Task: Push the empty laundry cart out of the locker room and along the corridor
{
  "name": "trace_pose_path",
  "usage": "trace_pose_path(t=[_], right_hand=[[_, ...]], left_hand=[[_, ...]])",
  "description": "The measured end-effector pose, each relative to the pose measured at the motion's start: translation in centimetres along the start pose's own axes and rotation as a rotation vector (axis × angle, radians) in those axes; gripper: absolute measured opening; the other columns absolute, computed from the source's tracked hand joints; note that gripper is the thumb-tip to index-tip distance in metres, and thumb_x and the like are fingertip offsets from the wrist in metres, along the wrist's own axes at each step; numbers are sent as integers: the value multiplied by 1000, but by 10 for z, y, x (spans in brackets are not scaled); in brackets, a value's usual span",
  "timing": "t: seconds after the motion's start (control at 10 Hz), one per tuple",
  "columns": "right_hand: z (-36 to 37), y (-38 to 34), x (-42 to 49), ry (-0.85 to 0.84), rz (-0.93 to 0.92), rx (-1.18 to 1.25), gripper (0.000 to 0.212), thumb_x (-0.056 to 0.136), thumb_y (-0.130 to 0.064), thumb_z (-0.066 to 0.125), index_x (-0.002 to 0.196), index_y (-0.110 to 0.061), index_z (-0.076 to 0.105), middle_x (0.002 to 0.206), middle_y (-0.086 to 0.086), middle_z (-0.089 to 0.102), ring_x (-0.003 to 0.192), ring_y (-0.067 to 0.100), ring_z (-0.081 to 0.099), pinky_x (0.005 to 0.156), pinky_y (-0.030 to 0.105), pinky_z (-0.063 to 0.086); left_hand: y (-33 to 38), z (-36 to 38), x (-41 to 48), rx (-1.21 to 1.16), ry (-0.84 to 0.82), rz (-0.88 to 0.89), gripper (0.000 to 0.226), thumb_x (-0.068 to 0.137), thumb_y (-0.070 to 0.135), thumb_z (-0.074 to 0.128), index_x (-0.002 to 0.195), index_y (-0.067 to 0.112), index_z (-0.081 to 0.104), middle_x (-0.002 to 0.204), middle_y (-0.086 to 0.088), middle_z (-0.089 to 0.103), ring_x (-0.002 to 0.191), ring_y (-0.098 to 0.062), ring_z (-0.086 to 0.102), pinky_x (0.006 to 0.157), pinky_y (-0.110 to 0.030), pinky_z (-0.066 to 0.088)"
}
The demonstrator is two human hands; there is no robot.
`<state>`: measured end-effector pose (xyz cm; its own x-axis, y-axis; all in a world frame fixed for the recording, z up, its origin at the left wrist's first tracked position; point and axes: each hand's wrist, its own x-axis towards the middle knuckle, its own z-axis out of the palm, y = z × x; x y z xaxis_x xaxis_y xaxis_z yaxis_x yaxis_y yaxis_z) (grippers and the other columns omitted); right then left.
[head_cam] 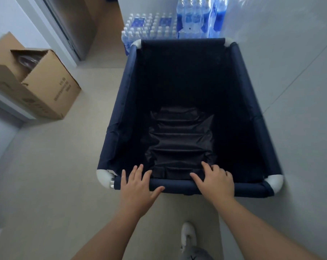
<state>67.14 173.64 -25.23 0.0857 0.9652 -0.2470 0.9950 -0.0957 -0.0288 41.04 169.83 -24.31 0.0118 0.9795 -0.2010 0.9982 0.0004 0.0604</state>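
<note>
The laundry cart (252, 102) is a dark navy fabric bin on a frame with white corner pieces, and it fills the middle of the view. Inside it is only its wrinkled black bottom. My left hand (137, 186) lies over the near rail (177, 186) left of centre, fingers draped over the top and thumb along the near side. My right hand (215, 182) presses on the same rail right of centre, its fingers spread and reaching over into the bin. The cart's far end is close to stacked water bottles.
Shrink-wrapped packs of water bottles (158, 25) are stacked on the floor just beyond the cart. An open cardboard box (38, 85) sits at the left by a wall and a doorway (68, 25). A pale wall (290, 53) runs close along the cart's right side. My white shoe (188, 235) shows below.
</note>
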Motion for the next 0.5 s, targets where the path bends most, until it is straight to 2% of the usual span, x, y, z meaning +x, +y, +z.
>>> trace_pose_path(t=[0.1, 0.2, 0.3, 0.4, 0.5], right_hand=[[-4, -12, -19, 59, 8, -6, 82, 90, -74, 5, 143, -30, 50, 127, 0, 64, 116, 21, 58, 106, 44, 37], [-2, -33, -45, 95, 20, 31, 82, 90, -73, 6, 141, -29, 53, 130, 0, 64, 122, 21, 56, 112, 45, 33], [0, -60, -78, 42, 66, 96, 69, 96, -69, 24, 148, -28, 45, 151, 6, 49, 143, 24, 36, 121, 45, 18], [-9, -92, -117, 75, 52, 183, 64, 98, -61, 39, 152, -27, 38, 159, 8, 38, 148, 26, 28, 121, 43, 22], [-17, -133, -160, 120, 29, 255, 62, 97, -56, 48, 152, -27, 39, 155, 5, 42, 144, 22, 34, 115, 40, 33]], left_hand=[[-23, -6, -16, 5, 8, 30, 85, 86, 79, 16, 147, 27, 45, 160, -6, 34, 151, -23, 21, 123, -53, 3], [-52, -9, -38, -35, 43, 87, 83, 90, 75, 17, 146, 23, 48, 157, -7, 40, 149, -24, 28, 122, -51, 15], [-87, -10, -62, -92, 69, 150, 77, 92, 70, 22, 145, 21, 48, 157, -7, 40, 146, -26, 31, 119, -46, 24], [-126, -21, -83, -180, 137, 212, 66, 95, 61, 40, 144, 19, 49, 155, -5, 43, 138, -27, 43, 110, -43, 36], [-158, -38, -104, -235, 182, 285, 62, 93, 57, 37, 136, 17, 57, 142, -4, 56, 123, -27, 56, 97, -43, 47]])
